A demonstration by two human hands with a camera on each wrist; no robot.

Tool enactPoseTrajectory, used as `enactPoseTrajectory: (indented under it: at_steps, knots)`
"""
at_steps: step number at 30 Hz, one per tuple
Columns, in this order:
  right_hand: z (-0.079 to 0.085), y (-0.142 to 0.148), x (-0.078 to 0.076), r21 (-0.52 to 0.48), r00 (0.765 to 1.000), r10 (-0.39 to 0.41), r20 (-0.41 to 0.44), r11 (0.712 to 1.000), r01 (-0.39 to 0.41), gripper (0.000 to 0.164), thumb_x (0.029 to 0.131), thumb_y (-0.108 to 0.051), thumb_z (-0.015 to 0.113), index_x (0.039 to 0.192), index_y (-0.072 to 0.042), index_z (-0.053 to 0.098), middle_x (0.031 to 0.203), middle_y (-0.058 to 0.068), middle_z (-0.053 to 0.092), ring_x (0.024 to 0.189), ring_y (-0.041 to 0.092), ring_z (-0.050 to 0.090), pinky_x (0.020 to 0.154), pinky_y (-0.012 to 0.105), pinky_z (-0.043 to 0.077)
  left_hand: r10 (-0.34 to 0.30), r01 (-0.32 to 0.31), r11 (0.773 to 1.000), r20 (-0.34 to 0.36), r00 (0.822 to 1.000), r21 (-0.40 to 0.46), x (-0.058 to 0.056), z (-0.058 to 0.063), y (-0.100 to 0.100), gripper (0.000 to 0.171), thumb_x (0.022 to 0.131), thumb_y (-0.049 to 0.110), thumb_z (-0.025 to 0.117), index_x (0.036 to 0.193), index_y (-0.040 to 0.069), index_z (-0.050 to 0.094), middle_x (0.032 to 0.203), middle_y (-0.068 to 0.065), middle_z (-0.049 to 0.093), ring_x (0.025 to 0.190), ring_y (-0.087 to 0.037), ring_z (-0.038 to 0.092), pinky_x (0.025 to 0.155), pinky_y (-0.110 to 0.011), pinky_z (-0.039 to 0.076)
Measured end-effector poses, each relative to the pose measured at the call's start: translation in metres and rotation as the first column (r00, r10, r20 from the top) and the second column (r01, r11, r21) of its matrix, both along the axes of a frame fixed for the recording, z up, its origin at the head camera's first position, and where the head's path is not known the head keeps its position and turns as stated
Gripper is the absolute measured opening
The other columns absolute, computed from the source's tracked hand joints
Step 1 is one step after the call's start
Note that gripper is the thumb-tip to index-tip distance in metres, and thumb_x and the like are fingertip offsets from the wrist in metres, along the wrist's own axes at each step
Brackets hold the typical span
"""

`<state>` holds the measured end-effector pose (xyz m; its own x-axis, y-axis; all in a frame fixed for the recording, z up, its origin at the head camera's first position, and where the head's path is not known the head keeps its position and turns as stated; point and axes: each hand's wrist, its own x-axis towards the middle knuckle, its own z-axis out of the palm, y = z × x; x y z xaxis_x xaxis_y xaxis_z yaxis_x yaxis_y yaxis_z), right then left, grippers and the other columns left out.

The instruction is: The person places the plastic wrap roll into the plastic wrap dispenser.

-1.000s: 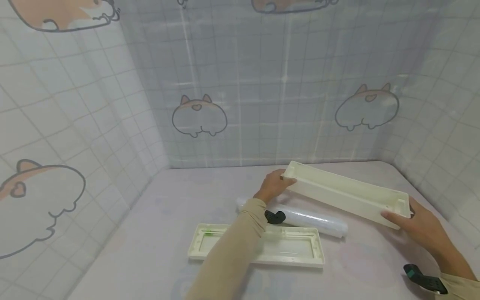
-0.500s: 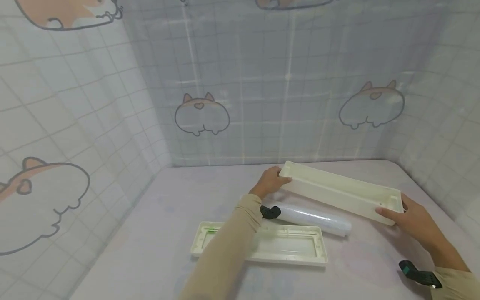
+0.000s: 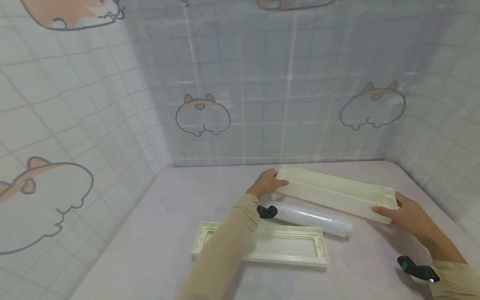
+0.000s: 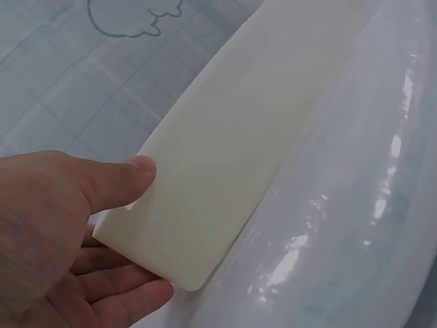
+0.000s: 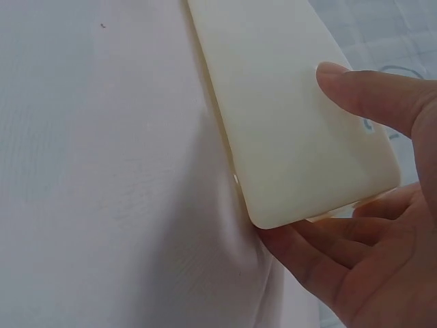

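Note:
Both hands hold a long, cream-coloured plastic box, its open top facing up and back toward the person. My left hand grips its left end, thumb on the near wall and fingers beneath the end. At the other end my right hand grips it, thumb against the side wall and fingers curled under the corner. Just in front of the box lies a clear plastic-film roll. Nearer still, a flat cream lid lies with its ribbed inside up, partly hidden by the left sleeve.
A pale cloth-covered table carries everything. Walls of checked, cartoon-printed sheet stand at the back and both sides. Black straps with devices sit on the wrists, over beige sleeves.
Both hands have brought the box slightly left and lower, with its right end coming down. The roll and the lid stay where they lie; the head view has shifted a little.

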<state>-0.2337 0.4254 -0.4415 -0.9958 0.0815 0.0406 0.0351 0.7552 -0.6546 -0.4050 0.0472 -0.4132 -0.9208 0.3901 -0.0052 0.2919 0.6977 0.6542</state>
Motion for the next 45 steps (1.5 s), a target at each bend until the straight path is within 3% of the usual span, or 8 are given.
enactPoseTrajectory:
  at_steps: [3, 7, 13, 20, 27, 36, 45]
  knots:
    - [0.003, -0.002, -0.003, 0.001, 1.000, 0.025, 0.002, 1.000, -0.025, 0.085, 0.095, -0.048, 0.065, 0.144, 0.013, 0.031, 0.137, 0.042, 0.041, 0.113, 0.049, 0.046, 0.081, 0.059, 0.046, 0.003, -0.003, 1.000, -0.003, 1.000, -0.011, -0.002, 0.000, -0.004, 0.048, 0.094, 0.042, 0.069, 0.118, 0.002, 0.061, 0.104, -0.004, 0.062, 0.093, -0.018, 0.056, 0.083, -0.035, 0.050]
    - [0.006, -0.005, -0.007, -0.013, 0.999, 0.040, 0.031, 0.999, -0.040, 0.086, 0.095, -0.048, 0.065, 0.145, 0.013, 0.031, 0.137, 0.042, 0.042, 0.114, 0.048, 0.046, 0.083, 0.061, 0.045, -0.002, 0.002, 1.000, 0.001, 1.000, -0.007, -0.005, -0.002, -0.009, 0.046, 0.094, 0.042, 0.069, 0.115, 0.002, 0.061, 0.101, -0.004, 0.062, 0.091, -0.018, 0.056, 0.081, -0.034, 0.050]
    - [0.010, -0.006, -0.017, -0.016, 0.995, 0.084, 0.053, 0.996, -0.083, 0.081, 0.095, -0.047, 0.066, 0.143, 0.011, 0.036, 0.128, 0.032, 0.052, 0.101, 0.034, 0.052, 0.076, 0.043, 0.046, 0.002, -0.002, 1.000, 0.001, 1.000, 0.001, -0.006, -0.001, -0.018, 0.055, 0.092, 0.043, 0.070, 0.126, 0.000, 0.061, 0.119, -0.011, 0.064, 0.107, -0.025, 0.059, 0.093, -0.040, 0.049]
    - [0.015, -0.005, -0.024, -0.100, 0.985, 0.154, 0.073, 0.984, -0.146, 0.077, 0.097, -0.039, 0.066, 0.146, 0.010, 0.033, 0.139, 0.039, 0.042, 0.095, 0.023, 0.059, 0.074, 0.034, 0.053, 0.006, -0.006, 1.000, 0.013, 1.000, 0.011, -0.009, 0.002, -0.024, 0.057, 0.091, 0.041, 0.073, 0.129, 0.000, 0.062, 0.128, -0.013, 0.064, 0.118, -0.030, 0.058, 0.101, -0.043, 0.047]
    - [0.020, -0.009, -0.031, -0.113, 0.980, 0.188, 0.060, 0.977, -0.180, 0.073, 0.098, -0.035, 0.066, 0.146, 0.010, 0.035, 0.141, 0.037, 0.041, 0.101, 0.021, 0.058, 0.075, 0.034, 0.054, 0.008, -0.008, 1.000, -0.001, 1.000, -0.008, -0.013, 0.002, -0.028, 0.057, 0.090, 0.041, 0.073, 0.128, -0.001, 0.062, 0.126, -0.014, 0.064, 0.117, -0.029, 0.059, 0.100, -0.042, 0.047]
    - [0.022, -0.019, -0.042, -0.125, 0.975, 0.217, 0.042, 0.970, -0.211, 0.071, 0.096, -0.029, 0.069, 0.144, 0.013, 0.038, 0.138, 0.035, 0.047, 0.095, 0.018, 0.060, 0.076, 0.033, 0.056, 0.031, -0.031, 0.999, 0.009, 0.999, 0.010, -0.013, 0.005, -0.042, 0.055, 0.089, 0.039, 0.075, 0.123, -0.002, 0.062, 0.120, -0.013, 0.064, 0.108, -0.027, 0.060, 0.094, -0.041, 0.049]
    - [0.028, -0.030, -0.054, -0.096, 0.973, 0.226, 0.051, 0.971, -0.221, 0.074, 0.096, -0.032, 0.069, 0.145, 0.013, 0.036, 0.139, 0.036, 0.045, 0.101, 0.026, 0.059, 0.077, 0.036, 0.055, 0.059, -0.059, 0.998, 0.011, 0.998, 0.023, -0.008, 0.010, -0.056, 0.048, 0.090, 0.038, 0.074, 0.115, -0.001, 0.061, 0.109, -0.011, 0.063, 0.095, -0.024, 0.057, 0.086, -0.040, 0.050]
